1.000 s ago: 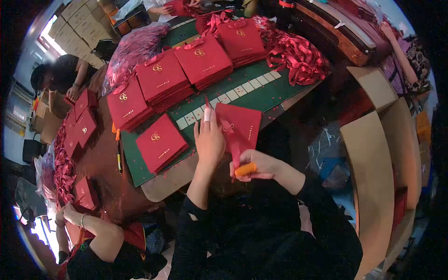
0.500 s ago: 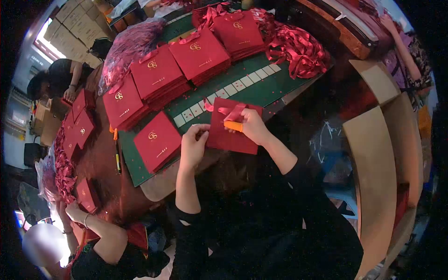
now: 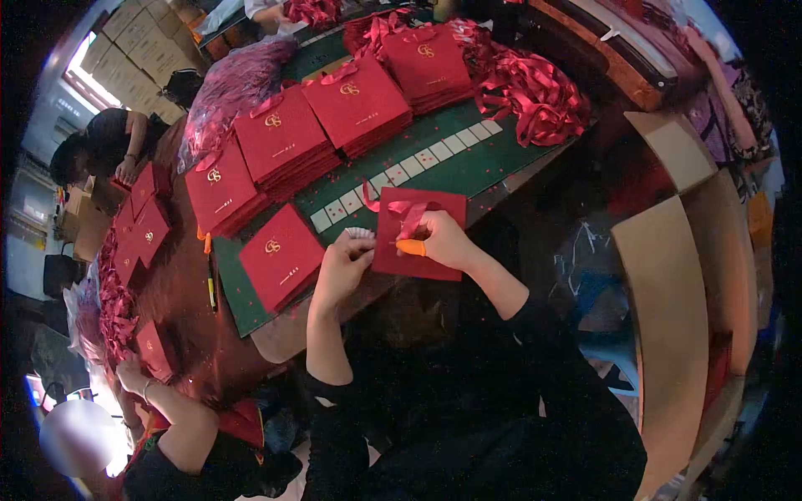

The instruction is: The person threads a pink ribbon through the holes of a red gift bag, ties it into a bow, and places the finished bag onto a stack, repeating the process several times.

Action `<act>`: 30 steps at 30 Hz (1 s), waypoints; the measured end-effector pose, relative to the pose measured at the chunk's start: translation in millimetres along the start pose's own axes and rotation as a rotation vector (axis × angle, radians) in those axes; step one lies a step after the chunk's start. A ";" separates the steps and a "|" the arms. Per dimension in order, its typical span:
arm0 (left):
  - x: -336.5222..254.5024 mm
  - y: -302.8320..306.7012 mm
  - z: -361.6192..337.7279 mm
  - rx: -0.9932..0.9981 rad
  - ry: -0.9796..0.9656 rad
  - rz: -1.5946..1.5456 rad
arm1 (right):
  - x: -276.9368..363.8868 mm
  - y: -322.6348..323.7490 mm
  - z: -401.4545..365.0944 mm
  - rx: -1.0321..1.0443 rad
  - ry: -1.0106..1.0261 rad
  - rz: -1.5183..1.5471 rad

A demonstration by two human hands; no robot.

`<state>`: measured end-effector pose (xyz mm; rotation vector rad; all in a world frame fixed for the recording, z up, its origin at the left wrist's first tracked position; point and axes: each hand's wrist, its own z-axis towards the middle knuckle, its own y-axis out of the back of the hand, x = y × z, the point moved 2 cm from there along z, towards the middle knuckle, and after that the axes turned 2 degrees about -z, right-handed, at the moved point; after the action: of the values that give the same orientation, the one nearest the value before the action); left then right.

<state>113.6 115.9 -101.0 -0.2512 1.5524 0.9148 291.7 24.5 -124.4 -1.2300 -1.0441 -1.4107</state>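
A red paper gift bag (image 3: 418,265) lies in front of me at the near edge of the green mat (image 3: 455,171), its plain side up. A loop of red ribbon (image 3: 407,215) runs from its upper part. My right hand (image 3: 444,240) is closed on the ribbon over the bag, with an orange cover (image 3: 411,247) at its thumb. My left hand (image 3: 347,263) pinches the bag's left edge, and something white and ribbed (image 3: 359,234) shows by its fingers. Left of it lies another red bag (image 3: 282,255) with a gold logo.
Stacks of red bags (image 3: 355,96) line the mat's far side, beside a ribbon heap (image 3: 535,92). A strip of white cards (image 3: 409,165) crosses the mat. An open cardboard box (image 3: 668,326) stands at right. Other people work at left, near a co-worker's arm (image 3: 180,409).
My right hand has moved slightly down and left with the ribbon. The bag has shifted a little lower, and my left fingers have straightened towards its edge.
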 end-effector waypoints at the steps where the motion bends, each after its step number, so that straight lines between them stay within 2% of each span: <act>1: 1.5 -0.3 0.2 0.008 -0.002 -0.009 | 1.7 -0.2 -0.7 0.003 0.002 -0.003; 7: -3.8 -2.0 -1.4 0.007 0.002 -0.033 | 15.4 -5.8 -3.9 0.011 0.018 0.017; 10: -4.2 -1.5 -0.9 0.000 0.025 -0.046 | 11.0 -7.8 -2.1 0.023 0.046 -0.072; 13: 1.9 -2.7 -0.8 0.006 0.008 -0.039 | 7.3 -10.7 -1.6 0.037 -0.053 -0.095; 15: 2.8 -2.5 -1.6 0.001 -0.026 -0.040 | 6.5 -13.0 -1.0 -0.020 -0.040 -0.147; 18: 0.2 -5.1 -3.1 0.000 0.042 -0.076 | -3.0 -17.7 -1.3 -0.050 -0.010 -0.124; 19: -0.6 -6.5 -3.5 -0.002 0.001 -0.074 | -6.7 -19.7 -0.3 -0.049 -0.009 -0.127; 22: -3.9 -7.2 -3.2 0.008 -0.038 -0.037 | -9.2 -22.4 1.7 -0.071 0.067 -0.245; 24: -6.4 -7.1 -3.5 0.020 -0.037 0.001 | -3.0 -22.7 0.3 -0.041 0.095 -0.438; 26: -11.8 -7.3 -3.2 0.007 -0.147 0.291 | 11.0 -20.7 -9.6 -0.040 0.110 -0.473; 27: -7.9 -7.7 -4.0 -0.033 -0.240 0.296 | 20.6 -19.5 -15.9 -0.042 0.124 -0.508; 28: -14.7 -8.7 -5.3 -0.063 -0.238 0.292 | 27.3 -17.3 -24.4 0.011 0.215 -0.593; 30: -25.0 -12.5 -12.1 -0.111 -0.205 0.250 | 44.0 -20.7 -46.6 -0.105 0.357 -1.049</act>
<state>118.1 91.1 -84.0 -0.0394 1.3638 1.1862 261.8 -22.8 -86.9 -0.4015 -1.4350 -2.3795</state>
